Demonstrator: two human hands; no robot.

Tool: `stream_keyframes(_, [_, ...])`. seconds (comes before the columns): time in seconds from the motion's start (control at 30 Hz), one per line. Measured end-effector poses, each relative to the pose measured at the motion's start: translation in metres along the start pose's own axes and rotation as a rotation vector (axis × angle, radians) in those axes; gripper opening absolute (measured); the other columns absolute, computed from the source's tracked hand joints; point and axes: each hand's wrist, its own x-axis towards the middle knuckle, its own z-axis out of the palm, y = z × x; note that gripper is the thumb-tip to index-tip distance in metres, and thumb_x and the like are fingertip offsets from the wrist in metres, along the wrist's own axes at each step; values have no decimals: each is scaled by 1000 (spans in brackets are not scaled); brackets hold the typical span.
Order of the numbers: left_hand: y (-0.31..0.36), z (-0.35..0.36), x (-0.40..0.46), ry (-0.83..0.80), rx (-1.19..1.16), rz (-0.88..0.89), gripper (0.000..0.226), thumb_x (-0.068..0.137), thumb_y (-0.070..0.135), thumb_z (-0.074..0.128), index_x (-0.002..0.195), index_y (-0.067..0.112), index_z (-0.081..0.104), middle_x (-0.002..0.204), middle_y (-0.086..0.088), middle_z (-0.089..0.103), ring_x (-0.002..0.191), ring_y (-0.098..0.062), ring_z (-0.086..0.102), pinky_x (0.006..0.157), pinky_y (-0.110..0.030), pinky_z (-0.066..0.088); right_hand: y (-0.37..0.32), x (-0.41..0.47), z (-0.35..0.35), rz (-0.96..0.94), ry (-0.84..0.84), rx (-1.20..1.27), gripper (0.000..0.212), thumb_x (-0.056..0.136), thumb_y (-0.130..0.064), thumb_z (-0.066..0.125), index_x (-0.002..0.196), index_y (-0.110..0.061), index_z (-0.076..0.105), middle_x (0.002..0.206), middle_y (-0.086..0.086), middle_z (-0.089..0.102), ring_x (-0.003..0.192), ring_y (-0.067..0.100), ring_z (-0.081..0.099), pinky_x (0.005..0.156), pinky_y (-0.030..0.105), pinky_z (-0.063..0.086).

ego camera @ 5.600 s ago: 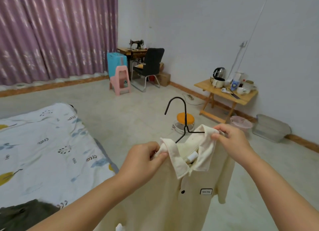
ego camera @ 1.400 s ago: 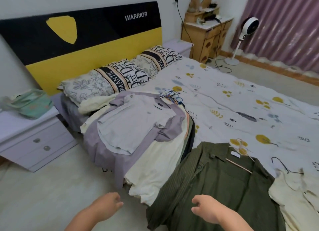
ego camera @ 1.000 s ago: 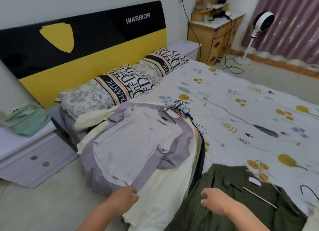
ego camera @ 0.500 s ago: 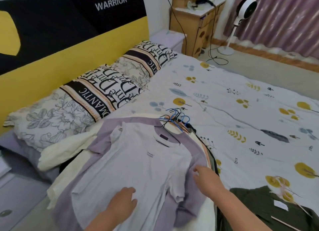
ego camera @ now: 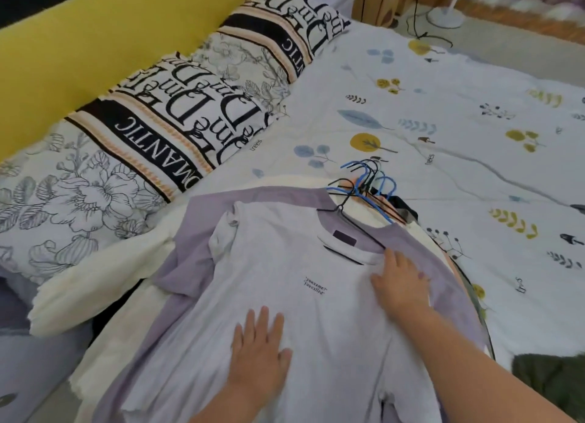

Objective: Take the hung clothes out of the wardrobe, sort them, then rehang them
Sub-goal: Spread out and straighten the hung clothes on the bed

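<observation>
A pile of clothes on hangers lies on the near side of the bed. On top is a pale grey T-shirt (ego camera: 285,283) with small chest lettering, over a lilac shirt (ego camera: 443,274) and cream garments (ego camera: 104,264). Blue and black hanger hooks (ego camera: 364,182) bunch at the collars. My left hand (ego camera: 258,356) lies flat on the T-shirt's lower front, fingers straight. My right hand (ego camera: 400,283) rests on the T-shirt's shoulder by the collar, fingers spread. A dark green shirt (ego camera: 550,381) shows at the lower right edge.
Two lettered pillows (ego camera: 177,119) lie against the yellow headboard (ego camera: 63,52) at the left. The patterned white bedsheet (ego camera: 459,131) stretches to the right. A wooden cabinet, cables and a fan base (ego camera: 444,16) stand beyond the bed's far side.
I turned from holding the cream polo to the bed and leaned in over the pile. Both hands have moved up the grey T-shirt, the right one reaching its collar.
</observation>
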Motion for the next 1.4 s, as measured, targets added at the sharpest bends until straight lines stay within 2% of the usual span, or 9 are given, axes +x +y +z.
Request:
stream_keyframes(0.13, [3, -4, 4, -38, -51, 10, 70, 71, 49, 29, 133, 20, 45, 133, -12, 54, 130, -25, 31, 113, -39, -5, -11, 13, 5, 55, 26, -79, 55, 86, -37, 58, 129, -10, 37, 132, 14, 45, 122, 31, 41, 98, 41, 38])
stream_keyframes(0.27, [2, -7, 4, -100, 14, -36, 93, 60, 55, -19, 148, 25, -12, 152, -1, -24, 142, -27, -22, 113, -44, -15, -14, 7, -4, 33, 80, 5, 48, 83, -29, 64, 119, -6, 42, 122, 15, 50, 116, 31, 45, 93, 37, 39])
stream_keyframes(0.4, [5, -27, 0, -168, 33, -46, 63, 97, 42, 18, 149, 21, -8, 156, -6, -17, 143, -29, -18, 116, -45, -7, -16, -15, -17, -12, 184, 132, 17, 84, -3, 51, 100, 2, 55, 107, 22, 56, 100, 36, 52, 81, 41, 39])
stream_keyframes(0.53, [5, -61, -14, -155, -68, -13, 61, 90, 40, 25, 146, 18, 22, 156, -5, 13, 143, -21, 14, 114, -35, 15, -18, -56, -39, -74, 153, 214, 21, 92, -9, 44, 72, -10, 51, 87, 13, 61, 82, 28, 58, 65, 31, 36])
stream_keyframes(0.77, [16, -142, -64, 540, -592, -98, 52, 86, 3, 53, 135, 1, 38, 136, -16, 43, 125, -33, 40, 104, -39, 33, 9, -138, -106, -190, 258, 426, 37, 88, -13, 52, 59, -25, 32, 59, -9, 40, 55, 4, 37, 46, 19, 26])
stream_keyframes(1.0, [61, -222, -134, 933, -322, 12, 60, 86, 16, 61, 141, 9, 37, 149, -15, 31, 139, -34, 26, 113, -49, 11, 56, -232, -166, -322, 341, 535, 21, 79, -8, 57, 62, -15, 46, 65, -1, 51, 66, 17, 46, 56, 25, 32])
stream_keyframes(1.1, [77, -243, -171, 1040, -168, 186, 24, 84, 30, 57, 92, 10, 67, 96, -11, 69, 98, -30, 63, 95, -55, 36, 82, -270, -183, -344, 371, 588, 33, 76, -4, 58, 56, -23, 40, 59, -5, 45, 61, 10, 42, 59, 30, 33])
stream_keyframes(1.17, [89, -250, -198, 1000, -166, 270, 33, 80, 38, 45, 66, 11, 59, 61, -4, 60, 62, -27, 62, 62, -33, 42, 103, -293, -192, -353, 377, 601, 38, 75, -3, 58, 54, -27, 37, 58, -7, 45, 60, 9, 41, 59, 30, 33])
stream_keyframes(1.4, [149, -252, -288, 1106, -351, 335, 36, 80, 38, 43, 68, 8, 59, 65, -8, 60, 69, -30, 56, 58, -33, 36, 179, -375, -223, -400, 301, 765, 29, 83, -19, 68, 102, -34, 51, 84, -9, 54, 79, 4, 53, 71, 14, 40])
